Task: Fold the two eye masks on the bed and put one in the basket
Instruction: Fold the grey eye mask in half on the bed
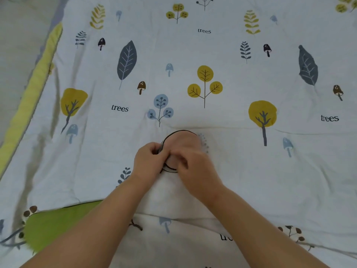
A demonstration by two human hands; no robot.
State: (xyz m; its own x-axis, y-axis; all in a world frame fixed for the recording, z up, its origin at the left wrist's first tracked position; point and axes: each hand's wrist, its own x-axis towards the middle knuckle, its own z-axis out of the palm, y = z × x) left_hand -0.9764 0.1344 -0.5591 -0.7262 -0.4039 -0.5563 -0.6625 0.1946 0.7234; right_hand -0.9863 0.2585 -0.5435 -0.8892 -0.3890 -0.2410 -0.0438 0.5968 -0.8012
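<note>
A pale pink eye mask with a black edge and a thin black strap lies on the patterned quilt at the middle of the view. My left hand pinches its left side, where the black strap sits. My right hand presses on its lower part and covers much of it. Only one mask shows; a second mask and a basket are not in view.
The quilt, printed with trees, leaves and mushrooms, covers almost the whole view. A green patch shows at the lower left near my left forearm. A yellow-green border marks the bed's left edge, with grey floor beyond.
</note>
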